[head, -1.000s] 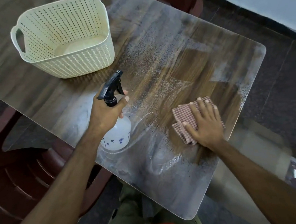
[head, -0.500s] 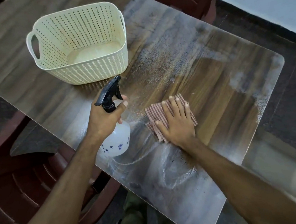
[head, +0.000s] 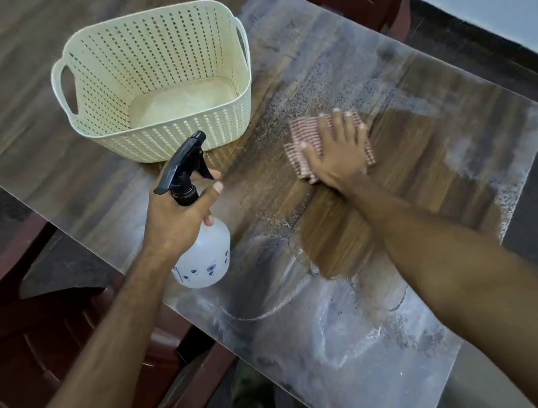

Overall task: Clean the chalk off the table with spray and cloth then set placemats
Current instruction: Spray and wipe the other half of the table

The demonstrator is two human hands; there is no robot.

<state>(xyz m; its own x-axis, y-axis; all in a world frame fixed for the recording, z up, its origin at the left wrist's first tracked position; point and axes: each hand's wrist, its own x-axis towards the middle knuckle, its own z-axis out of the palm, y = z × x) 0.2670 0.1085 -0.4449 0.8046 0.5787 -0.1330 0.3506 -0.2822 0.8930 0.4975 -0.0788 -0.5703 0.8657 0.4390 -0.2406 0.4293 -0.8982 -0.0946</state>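
The brown wood-grain worktop (head: 54, 102) with its glossy surface carries a pale film of chalk (head: 356, 343) over much of its near and right-hand area, with a cleaner dark-brown patch just below the right grip. Beyond the left grip, and well apart from the right one, stands the cream perforated plastic basket (head: 163, 141) with side handles. The left hand (head: 177, 219) has its grip clamped round the neck of the translucent white spray bottle (head: 205, 259) with a black trigger head, which rests on the worktop. The right hand (head: 338, 154) lies flat, grip apart with fingers spread, pressing the red-and-white checked folded cloth (head: 301, 141) onto the worktop directly beneath it.
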